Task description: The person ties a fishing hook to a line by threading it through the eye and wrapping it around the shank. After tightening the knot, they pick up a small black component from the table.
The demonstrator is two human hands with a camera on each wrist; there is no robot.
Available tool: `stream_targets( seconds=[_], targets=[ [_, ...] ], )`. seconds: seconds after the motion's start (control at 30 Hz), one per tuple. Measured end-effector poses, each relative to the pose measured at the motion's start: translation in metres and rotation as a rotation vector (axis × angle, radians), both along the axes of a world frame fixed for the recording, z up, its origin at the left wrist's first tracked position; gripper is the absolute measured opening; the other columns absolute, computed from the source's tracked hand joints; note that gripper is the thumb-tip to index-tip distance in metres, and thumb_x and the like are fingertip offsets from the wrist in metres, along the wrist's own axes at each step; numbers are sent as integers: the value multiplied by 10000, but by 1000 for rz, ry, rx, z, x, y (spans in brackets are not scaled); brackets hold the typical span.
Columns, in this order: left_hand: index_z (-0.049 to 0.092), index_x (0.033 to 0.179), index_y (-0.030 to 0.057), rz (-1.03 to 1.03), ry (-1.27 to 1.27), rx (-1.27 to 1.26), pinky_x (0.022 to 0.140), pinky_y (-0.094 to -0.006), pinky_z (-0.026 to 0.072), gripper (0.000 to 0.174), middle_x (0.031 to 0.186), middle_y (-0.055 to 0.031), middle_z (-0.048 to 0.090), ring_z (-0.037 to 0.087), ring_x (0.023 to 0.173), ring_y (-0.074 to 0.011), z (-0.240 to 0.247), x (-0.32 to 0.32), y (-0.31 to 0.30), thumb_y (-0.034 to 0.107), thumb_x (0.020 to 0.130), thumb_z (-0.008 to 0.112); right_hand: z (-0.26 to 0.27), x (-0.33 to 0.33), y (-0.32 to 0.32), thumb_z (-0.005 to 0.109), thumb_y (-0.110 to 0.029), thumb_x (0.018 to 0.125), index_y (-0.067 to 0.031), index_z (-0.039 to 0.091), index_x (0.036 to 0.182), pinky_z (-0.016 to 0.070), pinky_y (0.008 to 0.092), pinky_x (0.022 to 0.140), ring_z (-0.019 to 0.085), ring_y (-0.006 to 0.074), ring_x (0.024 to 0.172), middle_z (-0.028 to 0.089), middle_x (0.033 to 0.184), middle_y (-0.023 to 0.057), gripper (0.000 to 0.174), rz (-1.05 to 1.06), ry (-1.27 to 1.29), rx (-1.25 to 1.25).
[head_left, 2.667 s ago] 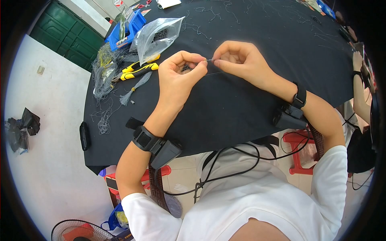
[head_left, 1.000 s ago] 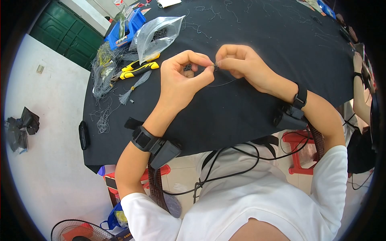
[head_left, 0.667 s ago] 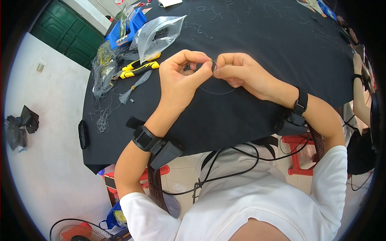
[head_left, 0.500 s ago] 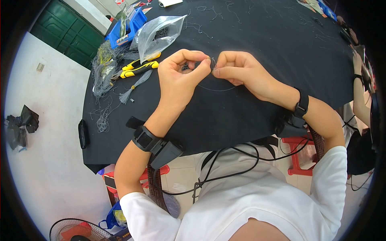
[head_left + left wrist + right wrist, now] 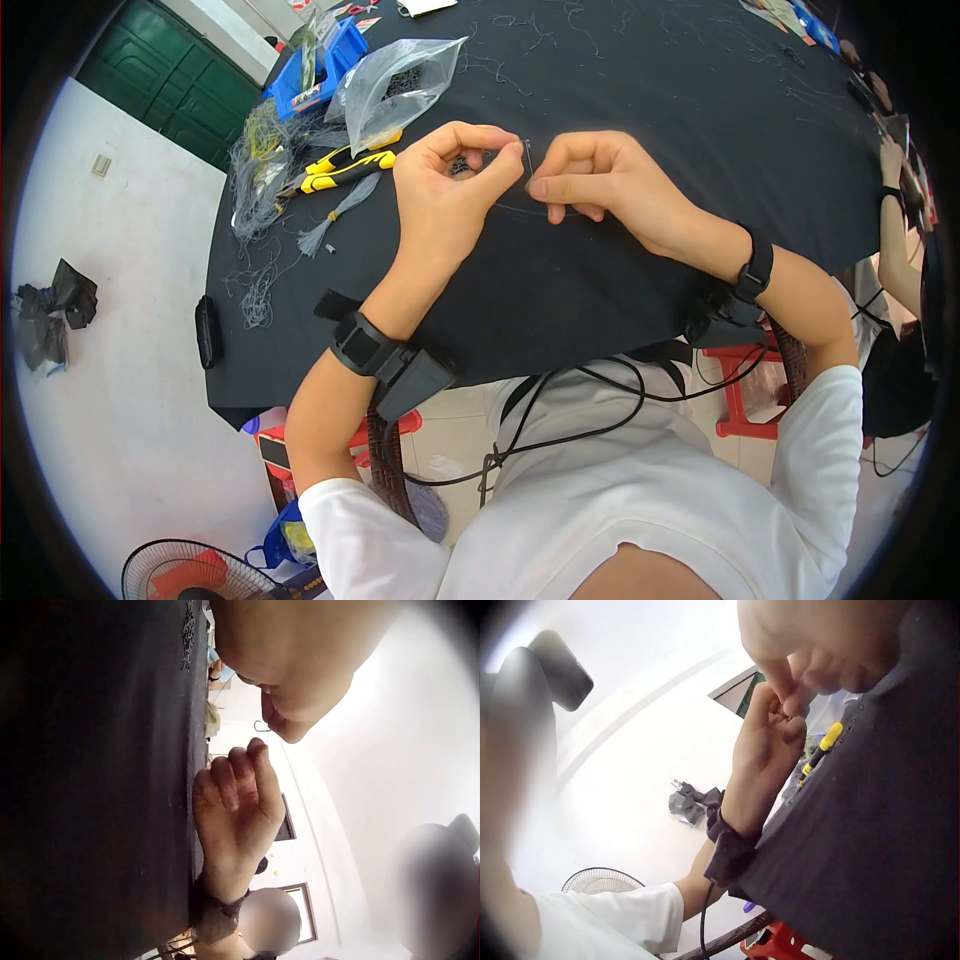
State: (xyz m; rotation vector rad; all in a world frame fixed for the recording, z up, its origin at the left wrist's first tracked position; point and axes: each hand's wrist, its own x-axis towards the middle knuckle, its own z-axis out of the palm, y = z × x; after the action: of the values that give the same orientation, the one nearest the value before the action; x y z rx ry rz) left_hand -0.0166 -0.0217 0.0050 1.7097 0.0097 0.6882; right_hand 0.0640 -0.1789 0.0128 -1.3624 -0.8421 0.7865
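Observation:
My left hand [image 5: 447, 190] pinches a small dark fish hook [image 5: 260, 726] between thumb and forefinger; its curved end sticks out past the fingertips in the left wrist view. My right hand [image 5: 610, 185] is just to the right, thumb and forefinger pinching a thin fishing line [image 5: 529, 165] that runs up to the left fingertips. More of the line loops below, between the hands. Both hands are raised over the black-covered table [image 5: 560, 290]. A pile of small dark pieces [image 5: 188, 636] lies on the table, partly seen through the left hand's curl.
Left of the hands lie yellow-and-black pliers [image 5: 345, 175], a tied bundle of line [image 5: 338, 215] and tangled line [image 5: 258, 190]. Behind are a clear plastic bag [image 5: 400, 90] and a blue bin [image 5: 318, 70]. Loose line scraps lie farther back. Another person sits at the right edge.
The right hand has moved down and slightly away from the left fingertips, drawing out the thin line between them. The left hand has stayed almost in place.

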Motion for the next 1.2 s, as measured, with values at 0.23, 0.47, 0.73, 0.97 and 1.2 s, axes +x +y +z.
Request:
stream_targets(
  seconds=[0.23, 0.47, 0.73, 0.97, 1.2],
  targets=[
    [649, 818, -11, 35, 103, 128, 596, -165, 375, 96, 771, -2, 587, 455, 672, -29, 2, -2, 2, 38, 737, 668, -4, 7, 0, 593, -133, 848, -46, 581, 846, 235, 193, 441, 308, -1, 478, 381, 548, -71, 88, -200, -554, 188],
    [637, 847, -19, -45, 119, 6, 680, -185, 432, 97, 824, -29, 617, 546, 753, -61, 5, -5, 0, 32, 767, 657, -1, 10, 0, 583, -121, 851, -48, 582, 871, 238, 199, 445, 299, 5, 480, 337, 537, -69, 76, -238, -604, 173],
    [633, 852, -29, -82, 68, 112, 715, -218, 454, 99, 849, -48, 618, 569, 779, -91, 0, -2, 3, -5, 758, 652, 8, 10, -4, 603, -116, 820, -58, 606, 891, 241, 252, 458, 264, 66, 489, 275, 540, -21, 91, -261, -803, 120],
    [635, 843, -31, -96, 57, 129, 749, -235, 454, 98, 856, -58, 619, 569, 796, -103, 1, -3, 1, -11, 749, 652, 11, 12, -5, 611, -126, 807, -57, 606, 886, 239, 261, 461, 264, 79, 487, 271, 540, -9, 105, -283, -855, 131],
    [646, 763, -14, -128, 5, 145, 714, -220, 441, 100, 779, -40, 641, 549, 741, -81, 3, -2, -3, -2, 667, 673, 11, 15, -4, 610, -130, 814, -52, 611, 879, 230, 243, 457, 260, 50, 486, 287, 530, -36, 102, -272, -820, 151]
  ],
)
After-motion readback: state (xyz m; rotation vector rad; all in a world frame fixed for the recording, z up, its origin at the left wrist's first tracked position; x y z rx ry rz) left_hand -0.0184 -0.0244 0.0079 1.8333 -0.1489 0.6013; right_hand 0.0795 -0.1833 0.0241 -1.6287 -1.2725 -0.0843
